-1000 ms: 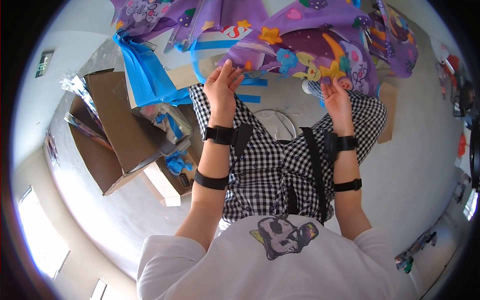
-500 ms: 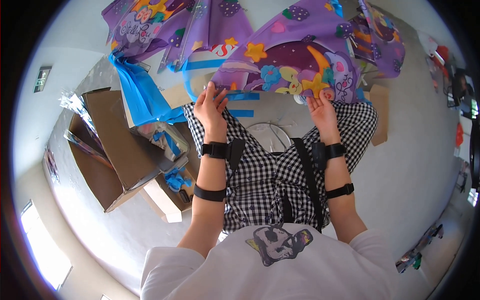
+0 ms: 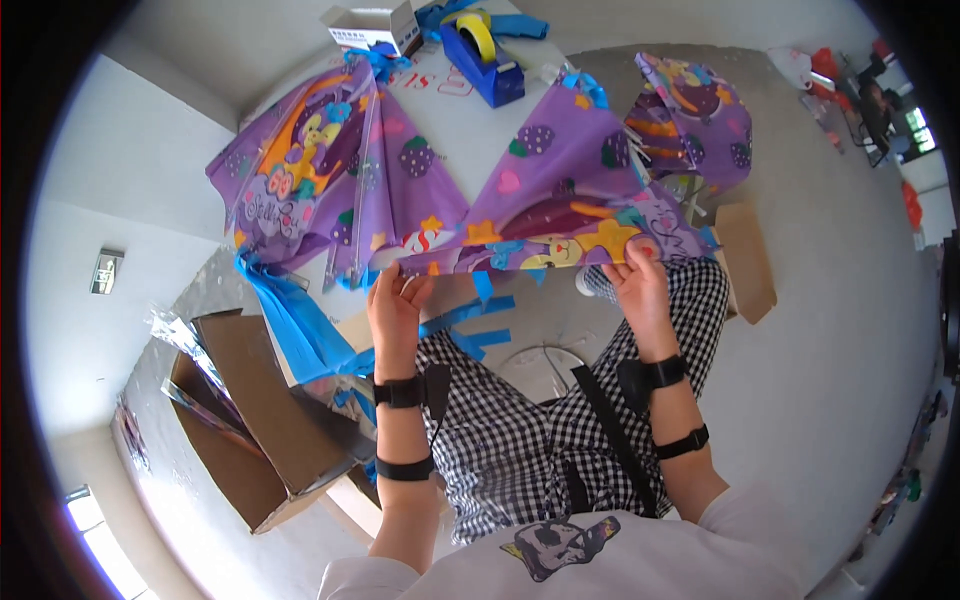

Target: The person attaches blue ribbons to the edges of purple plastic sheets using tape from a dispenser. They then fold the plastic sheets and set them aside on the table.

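A purple triangular sheet [image 3: 560,180], printed with stars, strawberries and a cartoon bunny, stretches in front of me and narrows toward its far end. Its near edge hangs between my hands. My left hand [image 3: 395,310] pinches the left end of that edge between thumb and fingers. At the right part of the edge, my right hand [image 3: 642,300] grips it the same way. A matching purple sheet [image 3: 310,170] lies draped to the left. Long blue strips [image 3: 300,325] trail down from the table's left side, and short blue strips [image 3: 470,325] show below the held edge.
On the white table [image 3: 440,130] are a blue tape dispenser [image 3: 490,70] with a yellow roll and a small white box [image 3: 372,30]. Another purple printed piece [image 3: 692,120] stands at the right. An open cardboard box [image 3: 265,400] sits on my left; a cardboard flap [image 3: 748,260] is beside my right knee.
My view has tilted up, bringing the tape dispenser and white box into sight. My left hand has closed on the sheet's edge, and the near band now looks flatter and tauter between both hands.
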Action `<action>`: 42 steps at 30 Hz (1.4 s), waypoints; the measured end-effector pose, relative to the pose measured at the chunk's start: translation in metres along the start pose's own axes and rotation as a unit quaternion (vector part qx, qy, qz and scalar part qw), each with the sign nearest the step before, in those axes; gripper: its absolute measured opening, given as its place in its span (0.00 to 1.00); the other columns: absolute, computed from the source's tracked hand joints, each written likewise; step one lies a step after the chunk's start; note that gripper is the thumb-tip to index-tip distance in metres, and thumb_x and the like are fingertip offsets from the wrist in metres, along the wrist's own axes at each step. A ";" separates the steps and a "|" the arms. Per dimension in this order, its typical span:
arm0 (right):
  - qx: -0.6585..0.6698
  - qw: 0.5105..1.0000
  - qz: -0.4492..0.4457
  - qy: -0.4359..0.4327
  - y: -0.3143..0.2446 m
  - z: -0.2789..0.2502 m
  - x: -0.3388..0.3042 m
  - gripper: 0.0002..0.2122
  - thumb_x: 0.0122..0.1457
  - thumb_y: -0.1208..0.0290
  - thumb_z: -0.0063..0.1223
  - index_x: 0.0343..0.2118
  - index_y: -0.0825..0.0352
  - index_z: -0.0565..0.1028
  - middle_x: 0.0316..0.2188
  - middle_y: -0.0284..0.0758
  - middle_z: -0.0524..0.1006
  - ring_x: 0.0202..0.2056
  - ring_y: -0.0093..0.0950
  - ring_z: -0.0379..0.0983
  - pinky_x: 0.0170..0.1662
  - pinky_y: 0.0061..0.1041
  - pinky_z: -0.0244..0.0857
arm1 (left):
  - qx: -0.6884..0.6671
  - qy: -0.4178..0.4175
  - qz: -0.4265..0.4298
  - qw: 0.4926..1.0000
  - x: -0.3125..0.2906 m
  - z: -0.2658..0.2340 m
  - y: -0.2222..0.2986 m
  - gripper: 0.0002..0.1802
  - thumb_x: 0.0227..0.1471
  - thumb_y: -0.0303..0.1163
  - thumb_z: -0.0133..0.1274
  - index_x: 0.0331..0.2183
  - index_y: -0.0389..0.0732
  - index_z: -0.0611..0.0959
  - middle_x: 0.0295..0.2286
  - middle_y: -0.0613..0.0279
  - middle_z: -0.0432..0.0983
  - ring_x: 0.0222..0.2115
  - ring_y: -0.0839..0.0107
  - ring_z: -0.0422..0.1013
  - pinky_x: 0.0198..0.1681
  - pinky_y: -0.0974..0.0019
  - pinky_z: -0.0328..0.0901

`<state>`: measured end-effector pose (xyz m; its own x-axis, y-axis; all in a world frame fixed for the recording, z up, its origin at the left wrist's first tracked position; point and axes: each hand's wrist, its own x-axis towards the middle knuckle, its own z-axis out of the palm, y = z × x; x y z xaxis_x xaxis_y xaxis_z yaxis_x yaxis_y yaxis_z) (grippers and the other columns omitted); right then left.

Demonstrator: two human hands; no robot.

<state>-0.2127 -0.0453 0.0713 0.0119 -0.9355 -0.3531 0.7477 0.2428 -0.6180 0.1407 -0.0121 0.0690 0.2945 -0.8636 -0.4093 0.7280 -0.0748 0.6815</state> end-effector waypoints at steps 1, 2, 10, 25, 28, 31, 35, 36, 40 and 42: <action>-0.065 0.996 -0.057 -0.024 -0.020 0.013 -0.006 0.07 0.60 0.71 0.54 0.40 0.66 0.75 0.41 0.34 0.78 0.43 0.28 0.77 0.46 0.30 0.73 | -0.002 -0.011 0.005 1.000 -0.004 0.009 0.008 0.06 0.58 0.30 0.51 0.34 0.38 0.78 0.31 0.59 0.78 0.32 0.63 0.78 0.35 0.61 0.75; -0.083 0.990 -0.098 -0.058 -0.040 0.019 -0.011 0.07 0.61 0.72 0.53 0.40 0.66 0.75 0.41 0.35 0.78 0.43 0.27 0.77 0.45 0.30 0.73 | -0.015 -0.052 0.000 0.999 -0.015 0.022 0.023 0.07 0.58 0.30 0.49 0.35 0.37 0.77 0.33 0.57 0.78 0.33 0.61 0.78 0.38 0.57 0.74; -0.113 0.962 -0.160 -0.189 -0.124 0.139 -0.038 0.06 0.62 0.73 0.51 0.40 0.66 0.74 0.42 0.33 0.75 0.47 0.28 0.73 0.51 0.35 0.68 | 0.008 -0.206 0.039 0.978 -0.089 0.078 0.152 0.15 0.60 0.33 0.43 0.44 0.34 0.76 0.45 0.47 0.75 0.47 0.50 0.72 0.56 0.45 0.63; -0.051 0.913 -0.075 -0.399 -0.096 0.229 0.048 0.07 0.60 0.72 0.53 0.41 0.61 0.75 0.41 0.33 0.78 0.42 0.31 0.76 0.53 0.38 0.70 | 0.025 -0.193 0.268 0.944 -0.069 0.057 0.226 0.17 0.62 0.34 0.44 0.43 0.28 0.76 0.44 0.51 0.75 0.47 0.54 0.71 0.57 0.55 0.64; -0.070 0.967 0.041 -0.243 -0.040 0.175 0.043 0.06 0.59 0.72 0.55 0.39 0.65 0.74 0.39 0.35 0.78 0.37 0.30 0.77 0.44 0.33 0.75 | 0.070 -0.087 0.190 0.975 -0.055 0.002 0.163 0.13 0.61 0.31 0.46 0.39 0.32 0.78 0.40 0.56 0.77 0.42 0.59 0.75 0.48 0.60 0.71; -0.082 0.983 0.116 -0.118 0.011 0.112 0.062 0.07 0.58 0.72 0.58 0.36 0.68 0.74 0.34 0.36 0.78 0.33 0.29 0.77 0.42 0.30 0.76 | 0.083 -0.020 0.075 0.994 -0.020 -0.064 0.104 0.10 0.59 0.29 0.50 0.37 0.31 0.78 0.37 0.55 0.78 0.39 0.61 0.78 0.42 0.64 0.75; -0.124 0.984 0.111 -0.057 0.046 0.056 0.074 0.07 0.58 0.72 0.58 0.36 0.68 0.74 0.34 0.36 0.78 0.34 0.28 0.77 0.42 0.30 0.76 | 0.164 0.044 -0.002 0.986 0.005 -0.077 0.061 0.09 0.58 0.30 0.53 0.34 0.32 0.78 0.31 0.53 0.79 0.32 0.65 0.79 0.33 0.72 0.75; -0.118 0.986 0.115 -0.039 0.049 0.049 0.073 0.07 0.59 0.71 0.57 0.37 0.68 0.74 0.36 0.36 0.78 0.36 0.28 0.77 0.43 0.29 0.76 | 0.234 0.069 0.001 0.970 0.006 -0.074 0.055 0.10 0.57 0.31 0.54 0.34 0.32 0.78 0.29 0.54 0.79 0.30 0.67 0.79 0.30 0.73 0.75; -0.071 0.989 0.127 0.003 0.062 0.032 0.071 0.08 0.59 0.71 0.56 0.38 0.69 0.73 0.36 0.37 0.77 0.37 0.30 0.76 0.45 0.32 0.75 | 0.356 0.138 0.014 0.924 0.018 -0.076 0.053 0.14 0.54 0.36 0.58 0.32 0.33 0.78 0.25 0.59 0.78 0.19 0.76 0.74 0.19 0.78 0.67; -0.048 0.990 0.131 0.006 0.068 0.030 0.069 0.09 0.60 0.71 0.55 0.39 0.69 0.73 0.37 0.38 0.77 0.38 0.30 0.76 0.46 0.32 0.74 | 0.459 0.203 0.045 0.864 0.020 -0.076 0.055 0.14 0.53 0.35 0.59 0.34 0.34 0.78 0.26 0.61 0.75 0.19 0.74 0.68 0.20 0.74 0.62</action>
<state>-0.1410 -0.1010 0.0264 0.1896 -0.8341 -0.5179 0.6532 0.5010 -0.5678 0.2334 0.0045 0.0525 0.6525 -0.6545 -0.3820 -0.0527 -0.5420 0.8387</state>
